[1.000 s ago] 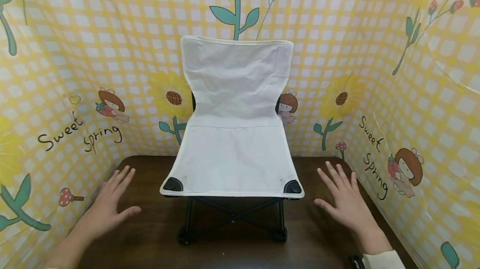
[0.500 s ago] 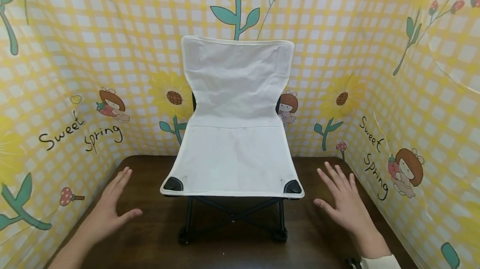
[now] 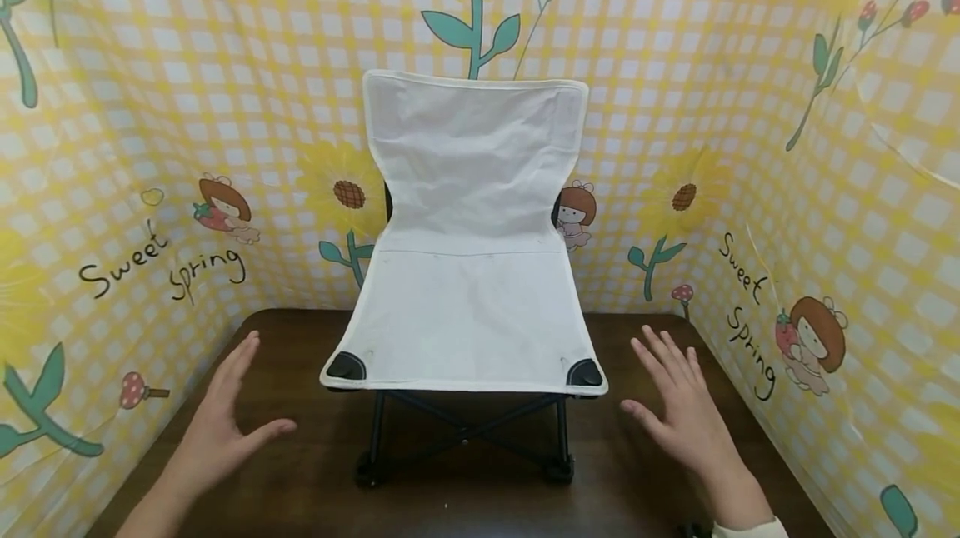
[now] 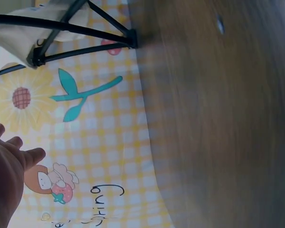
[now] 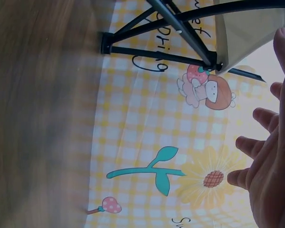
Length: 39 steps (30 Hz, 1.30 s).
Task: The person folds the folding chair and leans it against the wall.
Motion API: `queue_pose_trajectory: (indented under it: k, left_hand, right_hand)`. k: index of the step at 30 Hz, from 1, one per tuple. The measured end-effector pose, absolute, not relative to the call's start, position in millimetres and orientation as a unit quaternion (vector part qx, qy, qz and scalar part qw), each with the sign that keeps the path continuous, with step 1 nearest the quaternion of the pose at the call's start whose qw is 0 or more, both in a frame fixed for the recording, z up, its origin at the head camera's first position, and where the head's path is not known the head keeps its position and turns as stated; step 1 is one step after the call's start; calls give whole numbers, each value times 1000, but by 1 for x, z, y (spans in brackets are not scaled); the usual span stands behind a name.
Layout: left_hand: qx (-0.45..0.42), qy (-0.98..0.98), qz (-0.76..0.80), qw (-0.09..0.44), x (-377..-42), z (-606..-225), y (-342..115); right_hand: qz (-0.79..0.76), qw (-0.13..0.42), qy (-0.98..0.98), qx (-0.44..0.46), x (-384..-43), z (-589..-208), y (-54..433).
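Note:
A folding chair (image 3: 472,313) with white fabric and a dark metal frame stands unfolded in the middle of the head view, its seat facing me. To its left my left hand (image 3: 217,430) hovers apart from it, fingers straight and thumb spread toward the chair. On the other side my right hand (image 3: 686,417) is held much the same way, also touching nothing. In the left wrist view the chair's crossed legs (image 4: 85,31) show at the top, with my left fingertips at the left edge. The right wrist view shows the chair legs (image 5: 166,28) above my spread right fingers (image 5: 263,118).
A dark brown wooden tabletop (image 3: 300,488) lies under the chair. Yellow checked cloth (image 3: 285,105) printed with flowers and cartoon girls hangs behind the table and along both sides. A dark band (image 3: 693,530) and a pale sleeve (image 3: 750,528) show at my right wrist.
Both hands have moved slightly inward toward the chair. The left hand has turned more edge-on, its fingers drawn closer together. The chair has stayed in place.

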<state>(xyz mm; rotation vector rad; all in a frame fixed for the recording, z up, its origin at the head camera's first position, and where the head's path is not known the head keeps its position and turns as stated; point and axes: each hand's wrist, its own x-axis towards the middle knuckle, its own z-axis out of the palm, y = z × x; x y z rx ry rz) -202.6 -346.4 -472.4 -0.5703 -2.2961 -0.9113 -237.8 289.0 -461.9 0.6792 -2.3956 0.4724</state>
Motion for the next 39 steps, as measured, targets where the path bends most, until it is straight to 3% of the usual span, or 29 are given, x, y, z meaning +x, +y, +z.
queue_pose_trajectory:
  k: [9,17,28,39]
  left_hand:
    - [-246,-831,-377,327,-202,-469,-333]
    - [-289,-798,-396,351,-198,-458,-321]
    - [-335,-762,-385,398,-182,-428,-291]
    - [-367,-756,-374,392,-180,-420,-277]
  right_hand:
    - [197,319,-882,284,-232,-454,280]
    - [207,376,-842,327,-227,-443,268]
    - [238,393,-809,366,-221,-434,252]
    - [248,407,-782,402,-218,-425,238]
